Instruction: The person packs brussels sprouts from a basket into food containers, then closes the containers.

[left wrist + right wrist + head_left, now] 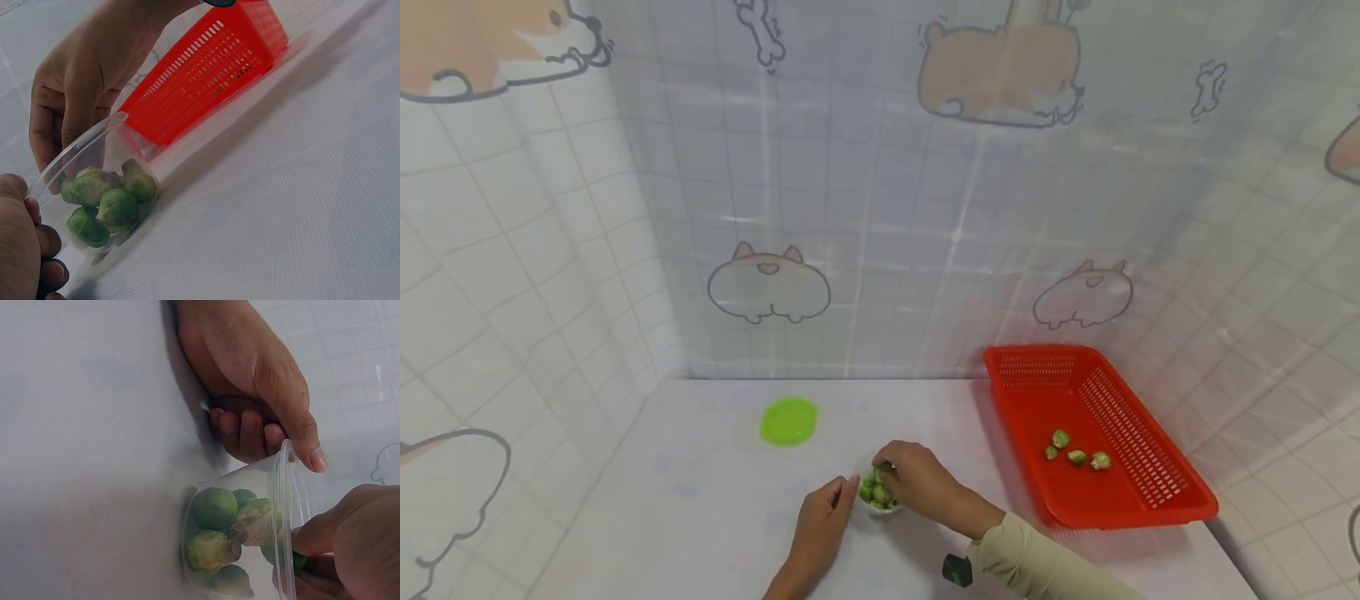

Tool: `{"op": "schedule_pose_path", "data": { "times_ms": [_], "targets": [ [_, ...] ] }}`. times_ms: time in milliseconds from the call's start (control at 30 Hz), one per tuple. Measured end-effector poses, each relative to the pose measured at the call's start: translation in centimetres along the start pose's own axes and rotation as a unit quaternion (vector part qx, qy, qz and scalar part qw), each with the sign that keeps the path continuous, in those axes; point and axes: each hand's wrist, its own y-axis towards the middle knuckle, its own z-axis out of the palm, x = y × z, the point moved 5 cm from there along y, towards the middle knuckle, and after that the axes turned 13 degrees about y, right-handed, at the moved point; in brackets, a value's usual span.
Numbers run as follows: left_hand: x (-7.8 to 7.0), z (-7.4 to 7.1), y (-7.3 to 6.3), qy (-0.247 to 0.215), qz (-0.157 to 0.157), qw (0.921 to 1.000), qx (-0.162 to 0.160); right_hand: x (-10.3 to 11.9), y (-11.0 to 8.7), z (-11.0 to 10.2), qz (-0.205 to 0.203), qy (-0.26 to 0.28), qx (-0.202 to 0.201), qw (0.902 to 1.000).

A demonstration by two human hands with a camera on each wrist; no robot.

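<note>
Clear smooth plastic tub (139,153), glossy plastic basket (1120,500)

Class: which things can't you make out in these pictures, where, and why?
Head view: how many sprouts are in the clear tub; the right hand covers part.
Left wrist view: the whole left hand; the picture's edge cuts it off.
Left wrist view: details inside the red basket; its slotted wall hides most.

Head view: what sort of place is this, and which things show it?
Probably a small screened-off work booth: corgi-print sheeting surrounds three sides of a white-covered table, where a red perforated basket holds a few Brussels sprouts.
</note>
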Motion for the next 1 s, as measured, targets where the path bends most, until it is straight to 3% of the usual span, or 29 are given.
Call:
{"op": "schedule_pose_path", "data": {
  "times_ms": [767,867,1000],
  "targets": [
    [-0.1,0.0,-0.1,-0.007,-0.002,1.0000,0.005,0.4,-0.4,-0.2,-0.025,-0.007,-0.004,0.9997],
    [-0.1,0.0,-0.1,-0.005,-0.002,1.0000,0.004,0.4,-0.6,-0.4,-0.020,0.020,-0.001,0.9996],
    [-0.1,-0.1,-0.1,-0.005,0.000,1.0000,-0.001,0.0,-0.8,-1.0,-0.003,0.097,0.007,0.9952]
  ]
}}
